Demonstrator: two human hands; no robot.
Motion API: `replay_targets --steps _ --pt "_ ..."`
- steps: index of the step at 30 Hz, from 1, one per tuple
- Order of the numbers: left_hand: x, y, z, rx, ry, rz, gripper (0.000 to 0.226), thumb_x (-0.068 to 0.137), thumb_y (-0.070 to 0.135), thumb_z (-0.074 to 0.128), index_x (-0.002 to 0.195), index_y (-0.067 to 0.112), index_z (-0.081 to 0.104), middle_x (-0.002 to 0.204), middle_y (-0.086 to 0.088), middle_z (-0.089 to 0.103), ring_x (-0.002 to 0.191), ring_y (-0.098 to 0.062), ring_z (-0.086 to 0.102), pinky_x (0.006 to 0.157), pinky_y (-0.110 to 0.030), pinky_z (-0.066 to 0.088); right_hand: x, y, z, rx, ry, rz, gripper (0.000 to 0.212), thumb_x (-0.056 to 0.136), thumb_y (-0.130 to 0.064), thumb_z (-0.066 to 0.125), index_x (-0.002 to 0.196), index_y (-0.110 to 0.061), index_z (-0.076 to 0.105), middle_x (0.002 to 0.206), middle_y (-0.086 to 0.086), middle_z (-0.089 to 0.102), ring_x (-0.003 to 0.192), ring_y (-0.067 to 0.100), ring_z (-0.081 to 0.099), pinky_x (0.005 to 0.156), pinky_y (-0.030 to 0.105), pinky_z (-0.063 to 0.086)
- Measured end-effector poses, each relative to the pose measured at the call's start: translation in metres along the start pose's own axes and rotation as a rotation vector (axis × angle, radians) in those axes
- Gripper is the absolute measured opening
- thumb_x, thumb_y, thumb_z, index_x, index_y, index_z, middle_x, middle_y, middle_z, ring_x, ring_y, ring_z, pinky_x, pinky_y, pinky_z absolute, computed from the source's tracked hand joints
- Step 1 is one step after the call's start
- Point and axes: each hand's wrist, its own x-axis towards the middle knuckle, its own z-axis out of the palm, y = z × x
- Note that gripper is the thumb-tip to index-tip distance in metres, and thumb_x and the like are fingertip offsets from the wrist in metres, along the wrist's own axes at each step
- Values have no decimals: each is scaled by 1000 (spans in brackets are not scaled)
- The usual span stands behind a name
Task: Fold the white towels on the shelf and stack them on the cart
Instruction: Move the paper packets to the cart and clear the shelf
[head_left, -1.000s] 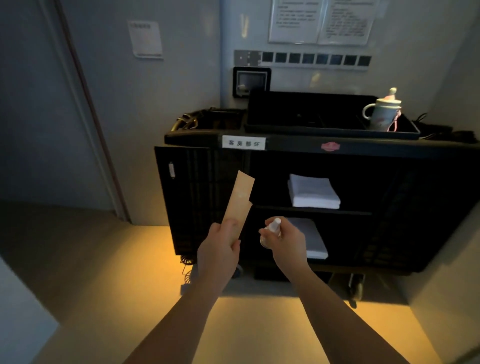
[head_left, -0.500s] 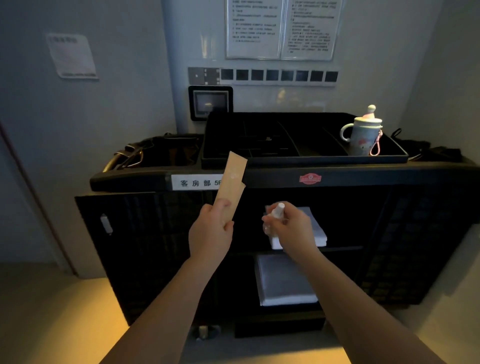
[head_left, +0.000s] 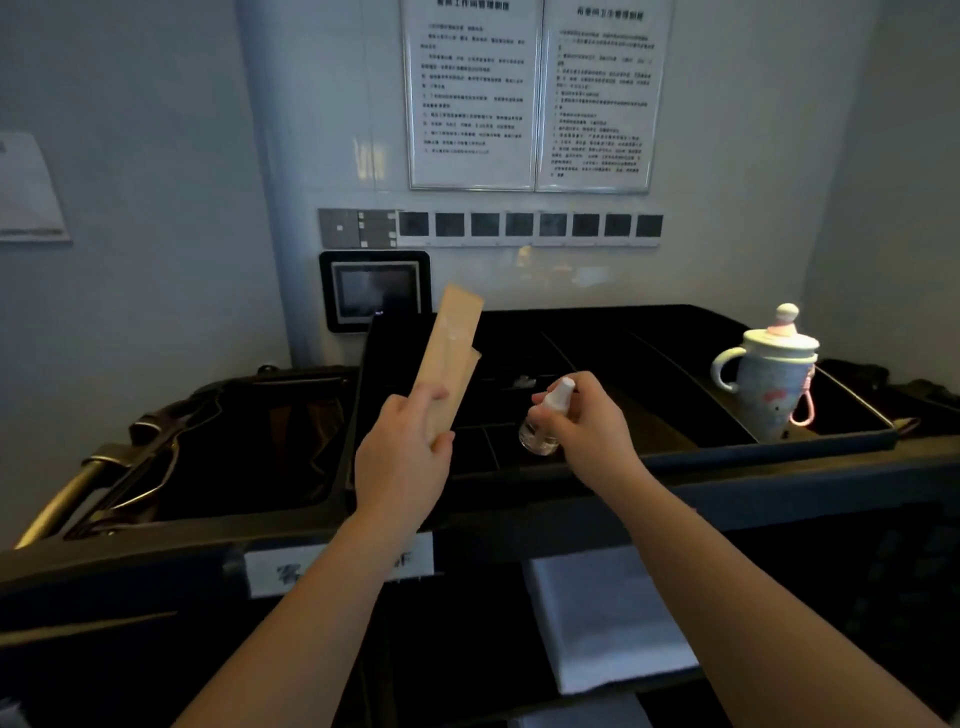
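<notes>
Both hands full: left hand (head_left: 402, 457) round packet (head_left: 448, 364), right hand (head_left: 587, 423) round bottle (head_left: 545, 423)

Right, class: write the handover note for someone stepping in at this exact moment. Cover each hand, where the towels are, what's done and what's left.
Left hand: grips a flat tan paper packet, held up over the cart's top tray.
Right hand: grips a small clear bottle with a white cap, also over the tray.
Towels: one folded white towel lies on the cart's upper shelf; the edge of another shows below it.
Done: those towels look folded and shelved.
Left: both hands are occupied, so probably set packet and bottle down first, then carry on folding. No unfolded towels are in view.
</notes>
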Motion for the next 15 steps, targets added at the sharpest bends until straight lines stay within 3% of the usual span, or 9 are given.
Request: replay_targets --steps 3,6,9,15 --pt "37 -8 26 15 6 18 47 83 26 69 122 35 44 105 7 50 77 -7 47 63 -23 40 42 15 5 -13 -18 -38 20 86 -24 68 97 -28 52 102 -10 62 96 7 60 77 25 51" --pt "77 -15 55 42 2 21 47 83 27 70 121 36 44 103 7 49 77 -9 48 62 -24 42 86 34 11 -105 -22 -91 23 84 -27 71 101 -25 56 102 -7 57 92 7 56 70 17 43" --pt "115 -20 83 84 2 13 45 83 28 69 119 38 44 101 8 47 75 -10 47 61 -26 42 131 53 15 -129 -52 -103 31 81 -26 74 109 -20 61 103 -1 60 94 14 57 77 25 48" --pt "181 -37 117 141 -3 -54 42 83 28 69 117 37 46 97 7 46 75 -13 47 62 -30 43 223 71 22 -111 -130 -115 30 78 -19 77 95 -33 56 87 -14 60 83 1 60 66 17 45"
